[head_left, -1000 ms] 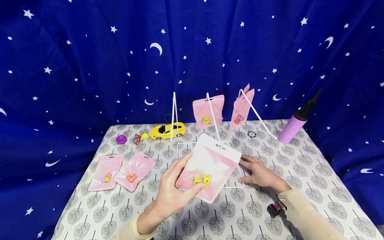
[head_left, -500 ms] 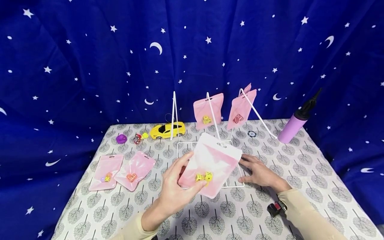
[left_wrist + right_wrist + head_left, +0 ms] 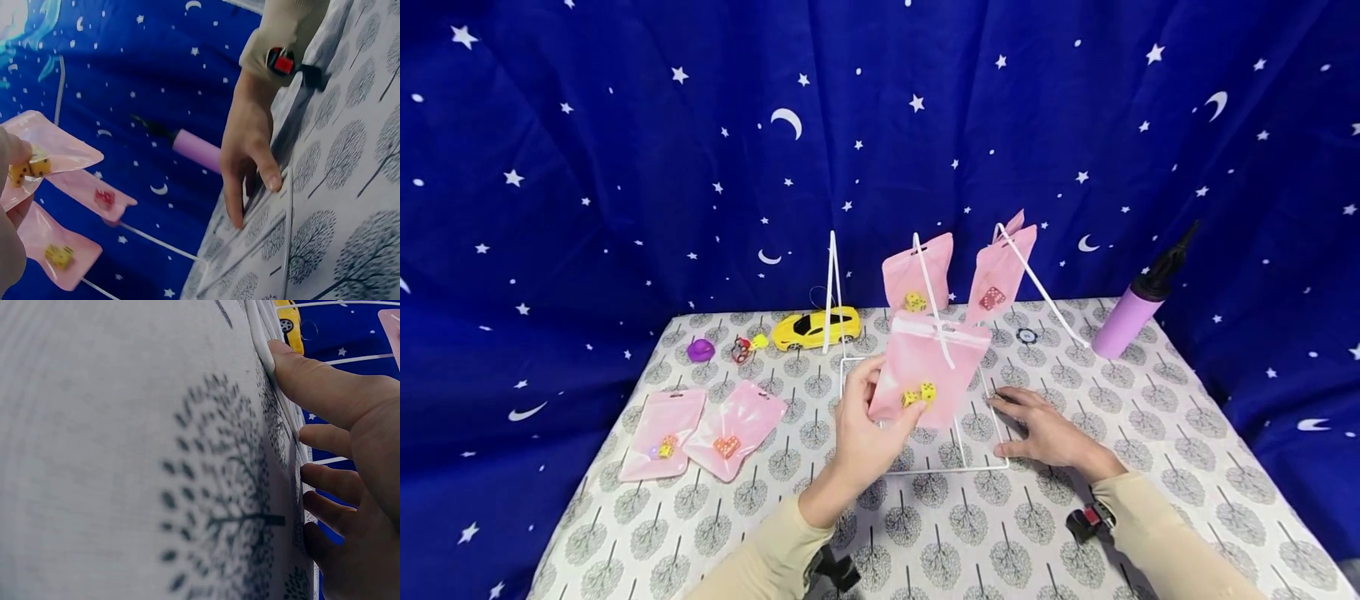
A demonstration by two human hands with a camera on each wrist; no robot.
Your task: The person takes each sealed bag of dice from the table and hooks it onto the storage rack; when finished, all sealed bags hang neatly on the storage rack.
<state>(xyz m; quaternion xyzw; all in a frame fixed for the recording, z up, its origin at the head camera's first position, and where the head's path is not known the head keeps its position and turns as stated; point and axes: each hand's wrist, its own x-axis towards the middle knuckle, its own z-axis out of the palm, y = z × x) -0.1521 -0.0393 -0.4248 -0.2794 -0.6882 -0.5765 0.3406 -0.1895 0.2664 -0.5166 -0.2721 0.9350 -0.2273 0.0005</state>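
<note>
My left hand point(image 3: 868, 433) pinches a pink zip bag point(image 3: 931, 367) by its lower left side, thumb in front. Two yellow dice point(image 3: 928, 392) show inside it. A middle prong of the white wire rack point(image 3: 947, 471) crosses in front of the bag's top; whether it runs through the hang hole I cannot tell. My right hand point(image 3: 1037, 425) rests at the right side of the rack's base, its thumb point(image 3: 312, 378) and fingers extended against the wire. On the rack hang a pink bag with yellow dice point(image 3: 914, 302) and, to the right, pink bags with red dice point(image 3: 992, 297).
Two pink bags point(image 3: 662, 433) point(image 3: 737, 429) with dice lie on the left of the patterned table. Behind are a purple toy point(image 3: 701, 350), a yellow toy car point(image 3: 816, 328) and small red and yellow items. A purple hand pump point(image 3: 1126, 321) stands right, past a small round disc point(image 3: 1026, 336).
My left hand has moved forward and up with the bag, which now stands more upright at the middle prong. The right hand stays on the base. The hanging bags have swung slightly.
</note>
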